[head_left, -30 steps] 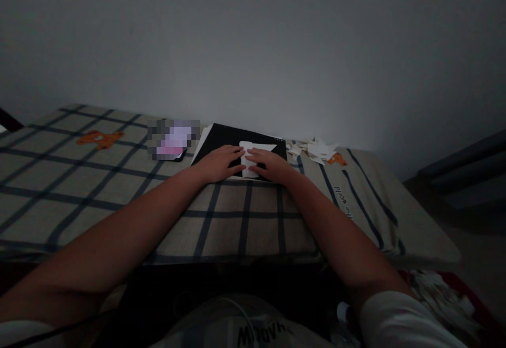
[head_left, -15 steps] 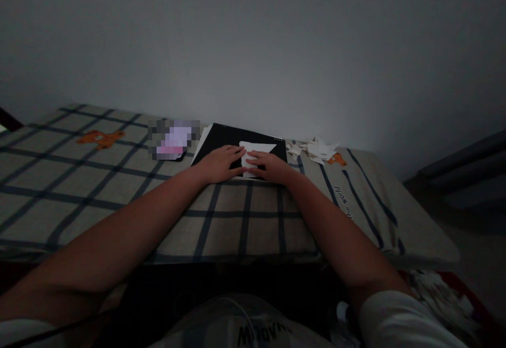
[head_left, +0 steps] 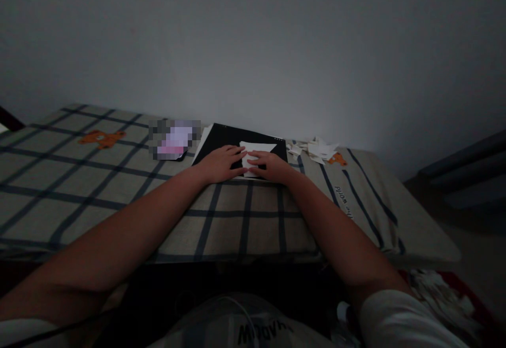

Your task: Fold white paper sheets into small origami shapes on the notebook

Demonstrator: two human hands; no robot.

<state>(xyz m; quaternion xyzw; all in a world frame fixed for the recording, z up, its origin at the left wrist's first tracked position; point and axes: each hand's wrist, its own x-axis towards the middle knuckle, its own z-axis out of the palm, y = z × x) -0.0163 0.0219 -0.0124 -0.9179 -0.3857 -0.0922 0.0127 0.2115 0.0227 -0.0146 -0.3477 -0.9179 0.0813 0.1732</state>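
Touching white paper [head_left: 261, 146] near front edge of black cover [head_left: 222, 137] | left hand [head_left: 223, 164], right hand [head_left: 273, 166]: grip wide

So it's a piece of plain white paper [head_left: 256, 146], lying roughly flat on a black folder [head_left: 225, 136], right of centre and close to the near edge. One sharp tip points toward the folder's far right corner; its middle's partly hidden.

A checked cloth [head_left: 98, 182] covers the surface [head_left: 229, 237]; on it lie, from left to right, a blurred phone [head_left: 176, 141], a black folder [head_left: 225, 137] over white sheets [head_left: 201, 145], and loose paper scraps [head_left: 321, 150].
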